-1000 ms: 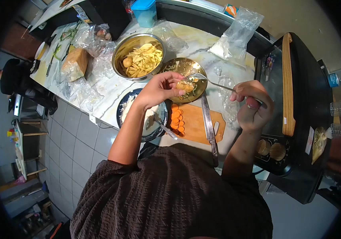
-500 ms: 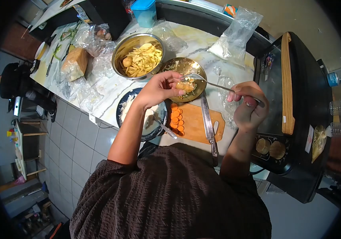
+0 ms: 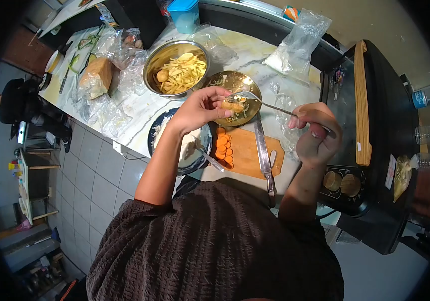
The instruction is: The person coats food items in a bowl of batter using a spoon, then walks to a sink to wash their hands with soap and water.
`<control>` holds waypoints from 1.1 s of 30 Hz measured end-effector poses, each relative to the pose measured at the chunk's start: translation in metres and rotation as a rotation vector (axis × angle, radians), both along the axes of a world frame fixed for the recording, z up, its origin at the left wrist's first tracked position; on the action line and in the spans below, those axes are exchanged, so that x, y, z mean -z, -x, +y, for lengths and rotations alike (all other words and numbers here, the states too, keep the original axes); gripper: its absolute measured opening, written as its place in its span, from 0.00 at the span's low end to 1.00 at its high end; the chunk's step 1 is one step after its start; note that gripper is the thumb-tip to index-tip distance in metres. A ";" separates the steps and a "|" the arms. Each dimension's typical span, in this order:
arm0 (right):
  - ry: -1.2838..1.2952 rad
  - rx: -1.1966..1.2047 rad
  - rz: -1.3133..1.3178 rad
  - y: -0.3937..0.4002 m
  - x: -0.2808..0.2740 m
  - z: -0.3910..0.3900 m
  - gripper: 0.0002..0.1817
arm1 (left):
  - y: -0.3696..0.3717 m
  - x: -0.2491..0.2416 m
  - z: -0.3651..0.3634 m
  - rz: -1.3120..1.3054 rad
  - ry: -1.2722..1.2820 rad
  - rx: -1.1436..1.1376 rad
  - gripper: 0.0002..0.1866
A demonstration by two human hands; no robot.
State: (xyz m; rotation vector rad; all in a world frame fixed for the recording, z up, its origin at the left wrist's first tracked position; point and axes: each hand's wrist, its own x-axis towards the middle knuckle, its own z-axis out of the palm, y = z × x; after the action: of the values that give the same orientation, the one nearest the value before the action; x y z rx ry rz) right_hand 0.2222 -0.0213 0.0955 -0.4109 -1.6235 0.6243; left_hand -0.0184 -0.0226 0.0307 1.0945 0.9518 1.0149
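My left hand (image 3: 206,109) pinches an oblong golden-brown piece of food (image 3: 233,107) between thumb and fingers, over a brass-coloured bowl (image 3: 251,86) with pale shreds inside. My right hand (image 3: 317,128) is closed on the handle of a metal fork (image 3: 275,108). The fork's head touches or almost touches the top of the food piece, where small pale bits show. Below the hands lies a wooden cutting board (image 3: 250,148) with sliced carrots (image 3: 221,148) and a long knife (image 3: 264,155). Under my left forearm sits a dark plate (image 3: 151,145) of white food with a utensil in it.
A steel pot (image 3: 147,75) of cut potatoes stands behind my left hand. Farther left are a wrapped block (image 3: 95,78) and plastic bags. A bag of white powder (image 3: 288,57) lies at the back; a black oven (image 3: 345,105) is at right. Another person (image 3: 22,108) stands far left.
My right hand has shifted slightly right and down with the fork. My left hand still holds the food piece over the bowl. The view has moved a little.
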 end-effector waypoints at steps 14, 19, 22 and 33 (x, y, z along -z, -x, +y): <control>-0.027 0.078 0.061 -0.011 0.001 0.001 0.15 | 0.005 0.004 0.001 -0.129 -0.017 0.001 0.19; -0.044 0.094 0.055 -0.008 0.004 -0.001 0.15 | 0.004 0.005 0.004 -0.110 -0.002 -0.024 0.19; -0.066 0.090 0.052 -0.011 0.005 -0.002 0.15 | 0.003 0.003 0.003 -0.125 -0.003 -0.029 0.18; 0.005 0.120 -0.008 -0.002 0.007 -0.006 0.24 | 0.002 0.003 -0.001 -0.090 -0.015 -0.013 0.19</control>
State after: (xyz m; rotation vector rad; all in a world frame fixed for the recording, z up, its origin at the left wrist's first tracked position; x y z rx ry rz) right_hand 0.2240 -0.0277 0.0883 -0.5114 -1.5929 0.5372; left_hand -0.0204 -0.0232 0.0274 1.0469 0.8812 1.0748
